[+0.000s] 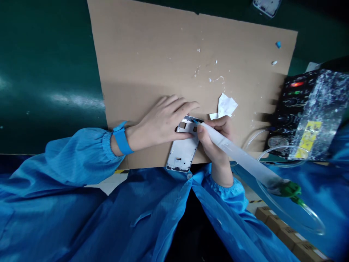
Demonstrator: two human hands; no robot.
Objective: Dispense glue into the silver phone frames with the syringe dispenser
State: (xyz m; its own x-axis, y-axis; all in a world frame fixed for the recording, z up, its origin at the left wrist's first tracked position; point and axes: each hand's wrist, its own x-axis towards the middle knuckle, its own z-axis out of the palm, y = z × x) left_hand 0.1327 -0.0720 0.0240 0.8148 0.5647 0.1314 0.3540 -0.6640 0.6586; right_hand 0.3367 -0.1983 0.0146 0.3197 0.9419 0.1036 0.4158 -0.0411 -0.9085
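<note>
A silver phone frame (183, 150) with small cut-outs lies near the front edge of the cardboard, its near end overhanging toward my body. Spread over its upper left side is my left hand (169, 122), thumb on the face and fingers at the far edge, gripping it. My right hand (218, 140) is closed around a white glue-dispensing syringe (234, 149). The syringe's blue needle tip (195, 121) is at the frame's far end; whether it touches cannot be made out. A green cap (290, 189) with a clear tube closes the syringe's back end.
Crumpled white paper (227, 105) lies beyond my right hand on the cardboard sheet (147, 47). Right of it stands a black dispenser box (297, 112) with a gauge and tubing. A blue cap (278, 44) and white glue bits are scattered about. Another phone frame (267, 6) is at the back.
</note>
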